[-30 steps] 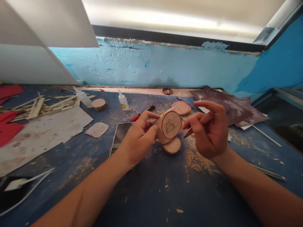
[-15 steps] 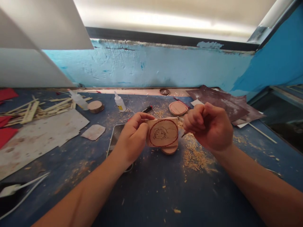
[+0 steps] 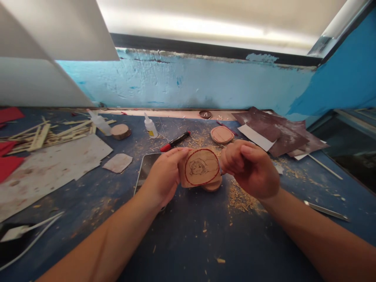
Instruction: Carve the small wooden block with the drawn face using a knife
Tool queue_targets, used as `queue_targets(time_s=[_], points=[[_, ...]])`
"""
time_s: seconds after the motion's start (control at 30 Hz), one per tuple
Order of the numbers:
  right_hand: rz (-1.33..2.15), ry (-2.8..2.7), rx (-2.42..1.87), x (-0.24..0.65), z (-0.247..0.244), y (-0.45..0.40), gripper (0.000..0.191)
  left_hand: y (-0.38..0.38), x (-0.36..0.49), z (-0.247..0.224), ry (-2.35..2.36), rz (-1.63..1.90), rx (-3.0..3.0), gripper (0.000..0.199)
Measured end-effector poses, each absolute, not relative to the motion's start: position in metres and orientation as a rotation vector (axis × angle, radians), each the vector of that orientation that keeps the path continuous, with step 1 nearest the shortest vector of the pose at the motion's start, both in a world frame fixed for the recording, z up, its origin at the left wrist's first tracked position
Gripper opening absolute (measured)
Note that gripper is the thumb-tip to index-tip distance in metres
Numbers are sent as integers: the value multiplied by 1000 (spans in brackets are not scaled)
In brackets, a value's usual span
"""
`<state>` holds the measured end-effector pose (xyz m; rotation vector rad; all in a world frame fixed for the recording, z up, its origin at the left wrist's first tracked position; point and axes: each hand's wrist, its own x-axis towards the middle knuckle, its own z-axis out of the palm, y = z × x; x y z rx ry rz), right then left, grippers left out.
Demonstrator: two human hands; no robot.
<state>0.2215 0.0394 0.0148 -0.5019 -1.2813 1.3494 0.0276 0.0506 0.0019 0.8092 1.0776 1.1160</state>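
Note:
My left hand (image 3: 166,174) grips the left side of a small wooden block (image 3: 182,178). On the block's face is a black line drawing of a head and shoulders inside a red oval outline. My right hand (image 3: 249,168) is closed in a fist at the block's right edge, around a thin tool that it mostly hides; whether the tool touches the wood I cannot tell. Below the block, a round wooden piece (image 3: 213,185) shows in part. A phone (image 3: 143,169) lies partly behind my left hand. Wood shavings (image 3: 242,197) are scattered under my right hand.
A red and black marker (image 3: 176,141), a small glue bottle (image 3: 150,127), a wood slice (image 3: 120,132) and a red-outlined wooden disc (image 3: 222,134) lie farther back. Dark sandpaper sheets (image 3: 289,135) are at right, a metal blade (image 3: 326,211) near my right forearm. Thin wood strips (image 3: 38,137) lie left.
My right hand has moved left and slightly down, up to the block's edge. The block has tilted and shifted slightly left. The marker and the metal blade show more fully.

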Motion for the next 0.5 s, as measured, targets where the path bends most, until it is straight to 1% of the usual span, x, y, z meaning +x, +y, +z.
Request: queue_targets(time_s=[0.13,0.2,0.3,0.4,0.5], points=[[1404,-1321,-494,225,21,40,29,52,25,2,1090,1179,800,28],[1432,-1358,-495,225,20,40,30,53,25,3,1093,1192,816,26],[1456,-1418,-496,225,13,40,38,54,27,4,1087,1194,846,25],[1479,-1479,-513,226,8,41,49,53,28,4,1073,1189,874,28],[1484,-1494,-522,225,17,40,60,53,28,3,1061,1182,902,30]])
